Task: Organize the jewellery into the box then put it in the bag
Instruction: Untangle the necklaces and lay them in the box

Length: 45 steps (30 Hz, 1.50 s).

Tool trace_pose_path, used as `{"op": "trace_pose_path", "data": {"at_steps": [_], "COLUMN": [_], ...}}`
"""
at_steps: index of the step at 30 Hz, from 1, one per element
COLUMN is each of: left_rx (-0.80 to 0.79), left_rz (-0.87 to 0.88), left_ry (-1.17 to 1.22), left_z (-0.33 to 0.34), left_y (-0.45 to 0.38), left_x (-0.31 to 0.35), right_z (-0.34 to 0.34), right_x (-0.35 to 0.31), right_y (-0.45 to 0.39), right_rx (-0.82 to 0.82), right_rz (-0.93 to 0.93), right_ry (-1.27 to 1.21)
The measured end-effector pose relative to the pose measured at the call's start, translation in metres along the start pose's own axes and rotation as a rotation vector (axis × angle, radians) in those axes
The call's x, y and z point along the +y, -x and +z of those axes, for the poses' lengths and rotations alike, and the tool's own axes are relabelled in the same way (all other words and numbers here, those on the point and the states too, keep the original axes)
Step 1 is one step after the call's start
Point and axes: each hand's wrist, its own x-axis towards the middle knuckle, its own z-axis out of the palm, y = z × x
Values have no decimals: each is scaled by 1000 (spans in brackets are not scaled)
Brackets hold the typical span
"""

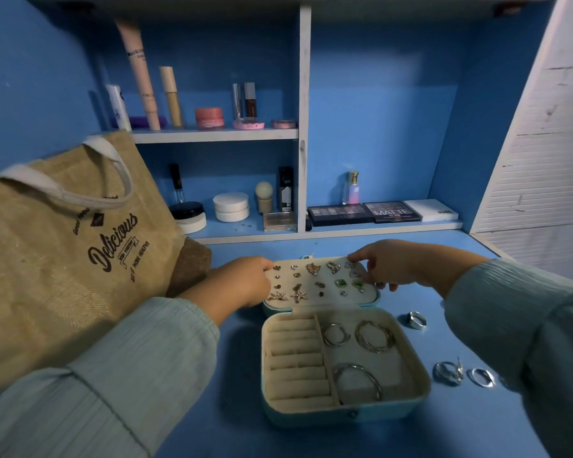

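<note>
A light blue jewellery box (414, 401) lies open on the blue desk. Its cream base holds ring rolls on the left and three silver hoops (374, 335) on the right. The opened lid panel (371, 294) carries several stud earrings. My left hand (242, 282) grips the lid's far left corner. My right hand (387, 264) pinches its far right corner. Loose silver rings (416, 320) and a second group of silver rings (463, 375) lie on the desk right of the box. A jute tote bag (63, 252) printed "Delicious" stands at the left.
Shelves behind hold cosmetics: tubes (139, 74), jars (231, 206), a perfume bottle (352, 186) and eyeshadow palettes (364, 213). A few tiny studs (244, 225) lie on the lower shelf. A white slatted panel (543, 143) stands at the right.
</note>
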Motion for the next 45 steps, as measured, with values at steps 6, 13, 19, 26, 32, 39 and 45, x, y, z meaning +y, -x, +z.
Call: {"op": "trace_pose_path", "data": {"at_steps": [6,13,19,26,32,39,45], "left_rx": [-44,-76,-68,-11,14,10,40], "left_rz": [-9,-26,-85,-44,136,410,505], "left_ry": [-87,-49,-83,-306,-232,-252,-416], "left_z": [-3,-5,-2,-3,-5,26,48], "left_y": [-2,-1,1,27,43,52,49], "left_x": [1,1,3,34,75,131,155], "right_z": [-4,-3,3,-3,-11,-6,15], "right_x": [1,2,4,28,53,75,87], "right_y": [-3,-4,2,35,81,124,143], "right_rx": [-53,-49,41,180,127,84,155], "right_rz": [-14,-20,-54,-74,-23,27,-68], "right_ry": [122,104,113,-24,121,95,52]}}
